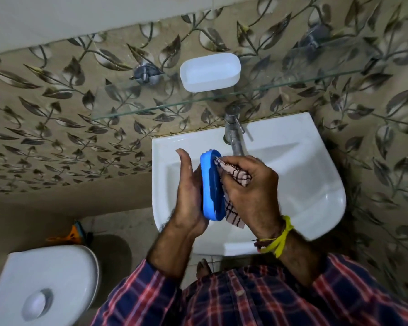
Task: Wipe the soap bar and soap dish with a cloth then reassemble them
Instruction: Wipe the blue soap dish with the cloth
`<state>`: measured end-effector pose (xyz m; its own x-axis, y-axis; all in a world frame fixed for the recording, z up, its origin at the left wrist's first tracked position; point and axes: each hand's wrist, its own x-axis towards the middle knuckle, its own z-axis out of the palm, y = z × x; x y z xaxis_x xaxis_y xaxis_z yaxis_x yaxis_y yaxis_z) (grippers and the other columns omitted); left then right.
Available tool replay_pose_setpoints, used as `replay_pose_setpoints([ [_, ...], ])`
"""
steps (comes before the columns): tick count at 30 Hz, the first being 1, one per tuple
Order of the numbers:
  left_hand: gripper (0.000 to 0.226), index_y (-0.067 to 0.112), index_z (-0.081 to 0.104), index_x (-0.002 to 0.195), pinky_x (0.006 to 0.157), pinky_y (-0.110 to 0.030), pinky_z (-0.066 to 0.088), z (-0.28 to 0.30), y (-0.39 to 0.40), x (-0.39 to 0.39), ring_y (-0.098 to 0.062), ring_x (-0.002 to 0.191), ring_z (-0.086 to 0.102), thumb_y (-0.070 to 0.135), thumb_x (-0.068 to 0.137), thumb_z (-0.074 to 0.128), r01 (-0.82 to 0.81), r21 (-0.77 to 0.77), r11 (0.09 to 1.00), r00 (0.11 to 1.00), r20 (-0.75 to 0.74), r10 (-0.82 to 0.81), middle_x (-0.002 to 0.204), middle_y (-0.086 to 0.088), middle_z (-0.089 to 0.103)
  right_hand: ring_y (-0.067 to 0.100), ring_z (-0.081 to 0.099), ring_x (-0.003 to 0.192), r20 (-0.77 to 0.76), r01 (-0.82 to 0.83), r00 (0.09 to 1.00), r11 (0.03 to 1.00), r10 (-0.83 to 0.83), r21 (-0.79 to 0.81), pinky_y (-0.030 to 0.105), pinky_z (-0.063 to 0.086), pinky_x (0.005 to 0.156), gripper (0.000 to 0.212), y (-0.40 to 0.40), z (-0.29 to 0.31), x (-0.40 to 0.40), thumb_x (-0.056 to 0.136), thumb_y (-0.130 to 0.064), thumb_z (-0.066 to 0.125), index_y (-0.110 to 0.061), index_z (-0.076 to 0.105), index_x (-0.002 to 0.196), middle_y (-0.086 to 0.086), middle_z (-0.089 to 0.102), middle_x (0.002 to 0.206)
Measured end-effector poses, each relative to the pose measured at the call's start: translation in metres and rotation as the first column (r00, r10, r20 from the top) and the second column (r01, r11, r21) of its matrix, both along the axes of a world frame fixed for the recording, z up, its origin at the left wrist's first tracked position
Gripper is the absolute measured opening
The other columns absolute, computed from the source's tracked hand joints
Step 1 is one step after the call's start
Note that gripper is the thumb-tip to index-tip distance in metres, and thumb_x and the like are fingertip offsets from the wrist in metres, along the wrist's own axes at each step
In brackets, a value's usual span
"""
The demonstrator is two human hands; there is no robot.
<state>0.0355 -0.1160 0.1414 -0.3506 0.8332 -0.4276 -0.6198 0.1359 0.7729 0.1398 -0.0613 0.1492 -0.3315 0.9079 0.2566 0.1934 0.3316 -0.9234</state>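
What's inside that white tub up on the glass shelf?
The white tub on the glass shelf looks empty: only its pale inner floor and walls show. No soap bar is visible in it. The near wall hides a little of the floor.

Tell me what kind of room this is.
Most likely a small bathroom: a white sink with a tap on a tiled wall, and a toilet tank beside it.
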Motion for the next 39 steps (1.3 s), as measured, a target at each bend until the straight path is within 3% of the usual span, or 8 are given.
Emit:
replay_pose_setpoints([
  [4, 0.059, 0.024, 0.074, 0.116, 0.088, -0.034, 0.058, 0.0, -0.006, -0.001, -0.019, 0.098, 0.073, 0.068, 0.084, 0.05, 0.051, 0.046, 0.998, 0.998, 0.042, -0.053, 0.105, -0.003, 0.077, 0.007, 0.068, 0.089, -0.018, -0.159, 0.987, 0.986, 0.16, 0.056, 0.017, 0.054, 0.082, 0.023, 0.008, 0.005, 0.002, 0.082, -0.002, 0.078, -0.009, 0.078, 0.104, 0.004, 0.071, 0.094],
  [8, 0.085, 0.022, 0.052, 0.148, 0.097, -0.042, 0.051, -0.008, -0.007, -0.011, -0.025, 0.107, 0.065, 0.078, 0.085, 0.04, -0.049, 0.087, 0.995, 0.993, 0.113, 0.039, 0.124, -0.007, 0.068, 0.003, 0.068, 0.092, -0.029, -0.175, 0.984, 0.985, 0.175, 0.008, 0.019, 0.054, 0.086, 0.017, 0.022, 0.014, 0.011, 0.087, -0.013, 0.076, -0.01, 0.076, 0.104, 0.001, 0.072, 0.098],
  [11, 0.076, 0.026, 0.053, 0.147, 0.089, -0.04, 0.053, -0.01, -0.007, -0.015, -0.023, 0.097, 0.066, 0.074, 0.092, 0.034, -0.085, 0.094, 0.992, 0.985, 0.157, 0.07, 0.117, -0.005, 0.071, 0.014, 0.07, 0.089, 0.035, -0.175, 0.984, 0.98, 0.172, 0.093, 0.038, 0.059, 0.081, 0.018, 0.027, 0.021, 0.015, 0.089, -0.014, 0.073, -0.01, 0.074, 0.106, 0.001, 0.071, 0.099],
  [16, 0.064, 0.026, 0.054, 0.146, 0.098, -0.038, 0.051, -0.003, -0.001, 0.002, -0.02, 0.112, 0.068, 0.062, 0.094, 0.042, -0.054, 0.061, 0.997, 0.991, 0.128, 0.046, 0.127, -0.001, 0.071, 0.021, 0.065, 0.083, 0.216, -0.224, 0.962, 0.94, 0.169, 0.259, 0.04, 0.055, 0.077, 0.012, 0.017, 0.024, -0.003, 0.086, -0.012, 0.073, -0.006, 0.071, 0.096, 0.008, 0.069, 0.091],
  [21, 0.06, 0.015, 0.054, 0.142, 0.081, -0.031, 0.06, -0.006, -0.003, 0.005, -0.018, 0.098, 0.074, 0.054, 0.101, 0.035, -0.012, 0.042, 0.999, 0.999, 0.049, 0.01, 0.109, -0.002, 0.077, 0.024, 0.064, 0.08, 0.202, -0.218, 0.967, 0.921, 0.157, 0.323, 0.042, 0.055, 0.075, 0.011, 0.016, 0.021, -0.011, 0.085, -0.004, 0.068, 0.0, 0.071, 0.095, 0.013, 0.066, 0.088],
  [23, 0.057, 0.012, 0.059, 0.132, 0.077, -0.03, 0.061, -0.009, -0.003, 0.005, -0.018, 0.094, 0.074, 0.053, 0.104, 0.033, 0.01, 0.035, 0.999, 1.0, 0.022, -0.011, 0.103, -0.003, 0.078, 0.026, 0.065, 0.082, 0.188, -0.231, 0.966, 0.915, 0.176, 0.33, 0.043, 0.055, 0.076, 0.012, 0.016, 0.02, -0.012, 0.085, -0.002, 0.067, 0.003, 0.07, 0.095, 0.014, 0.065, 0.089],
  [32, 0.064, 0.021, 0.051, 0.148, 0.096, -0.036, 0.056, -0.008, -0.006, 0.007, -0.023, 0.116, 0.068, 0.06, 0.101, 0.033, -0.02, 0.023, 1.0, 1.0, 0.02, 0.02, 0.129, -0.005, 0.07, 0.016, 0.064, 0.092, 0.247, -0.281, 0.947, 0.906, 0.207, 0.316, 0.018, 0.05, 0.085, 0.016, -0.002, 0.016, -0.009, 0.084, 0.007, 0.066, -0.002, 0.071, 0.096, 0.01, 0.066, 0.095],
  [39, 0.078, 0.026, 0.051, 0.148, 0.1, -0.043, 0.053, -0.003, -0.01, 0.002, -0.029, 0.118, 0.064, 0.072, 0.087, 0.035, -0.003, 0.069, 0.998, 0.999, 0.041, 0.0, 0.127, -0.01, 0.067, 0.022, 0.064, 0.092, 0.332, -0.396, 0.889, 0.892, 0.314, 0.218, 0.039, 0.054, 0.08, 0.013, -0.012, 0.009, 0.006, 0.087, -0.005, 0.068, -0.008, 0.071, 0.098, 0.005, 0.064, 0.098],
])
